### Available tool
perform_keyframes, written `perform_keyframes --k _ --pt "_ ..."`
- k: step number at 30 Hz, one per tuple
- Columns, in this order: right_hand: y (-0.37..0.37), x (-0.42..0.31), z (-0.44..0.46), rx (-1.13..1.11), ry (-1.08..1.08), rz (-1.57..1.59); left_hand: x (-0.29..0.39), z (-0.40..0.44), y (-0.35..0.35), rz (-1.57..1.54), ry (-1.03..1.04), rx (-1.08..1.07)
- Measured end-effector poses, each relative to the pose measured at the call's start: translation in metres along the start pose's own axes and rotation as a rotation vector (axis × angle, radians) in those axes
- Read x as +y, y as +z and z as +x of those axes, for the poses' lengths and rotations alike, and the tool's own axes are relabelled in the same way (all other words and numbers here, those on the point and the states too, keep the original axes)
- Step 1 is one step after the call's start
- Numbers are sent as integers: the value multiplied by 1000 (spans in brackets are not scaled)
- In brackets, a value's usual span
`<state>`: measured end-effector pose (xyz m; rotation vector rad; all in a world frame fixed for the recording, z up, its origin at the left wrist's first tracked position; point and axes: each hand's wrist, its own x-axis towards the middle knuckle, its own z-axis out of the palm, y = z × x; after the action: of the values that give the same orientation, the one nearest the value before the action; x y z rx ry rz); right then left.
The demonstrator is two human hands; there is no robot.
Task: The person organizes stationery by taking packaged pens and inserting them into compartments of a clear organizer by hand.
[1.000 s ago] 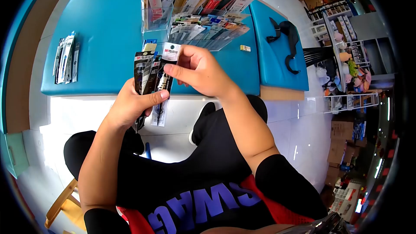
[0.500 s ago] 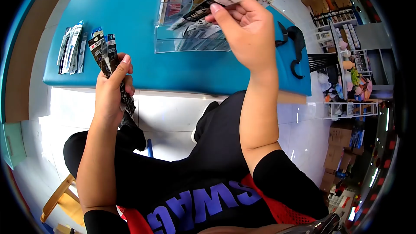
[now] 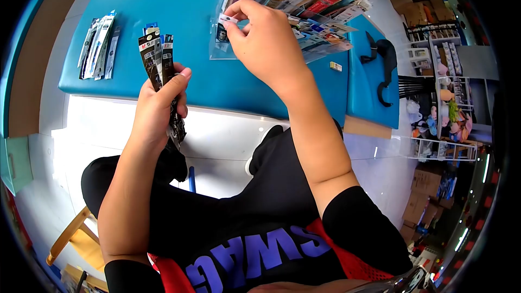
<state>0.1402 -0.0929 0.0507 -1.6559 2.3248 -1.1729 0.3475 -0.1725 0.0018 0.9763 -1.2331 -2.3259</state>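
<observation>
My left hand [image 3: 165,95] is gripping dark packets [image 3: 154,57]; my right hand [image 3: 260,35] is pinching a white-topped packet [image 3: 225,21] at the clear organizer [image 3: 217,52].

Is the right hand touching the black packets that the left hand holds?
Apart: the head view shows blue table between the right hand and the black packets.

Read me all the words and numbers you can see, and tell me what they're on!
"SWAG": big purple letters, upside down, on the black shirt.
"M": red, on a dark packet in the left hand; its other print is too small.
Too small or blurred: the white-topped packet in the right hand, the packets in the clear holder, the packet pile and the little box.
</observation>
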Motion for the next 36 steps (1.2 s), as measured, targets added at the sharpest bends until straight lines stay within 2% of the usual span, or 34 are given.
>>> perform_keyframes --k 12,17,23,26,29,32,33,36 --pt "-3 10 -2 66 -73 -146 2 -2 16 12 -26 -8" --pt "0 14 -2 120 -175 -312 4 -3 20 26 -27 -15" --pt "4 19 -1 188 -260 -350 3 -3 23 20 -25 -19" --pt "2 19 -1 188 -264 -299 4 -3 27 38 -23 -21" --pt "-3 8 -2 156 -125 -12 6 -5 29 -67 -15 -80" --pt "-13 -11 -8 -112 160 295 2 -4 24 -318 -45 -233" --pt "-14 -9 -8 -197 181 347 1 -3 24 -414 -63 -294" --pt "-8 -5 -9 -393 233 496 -1 -2 23 -386 -91 -321"
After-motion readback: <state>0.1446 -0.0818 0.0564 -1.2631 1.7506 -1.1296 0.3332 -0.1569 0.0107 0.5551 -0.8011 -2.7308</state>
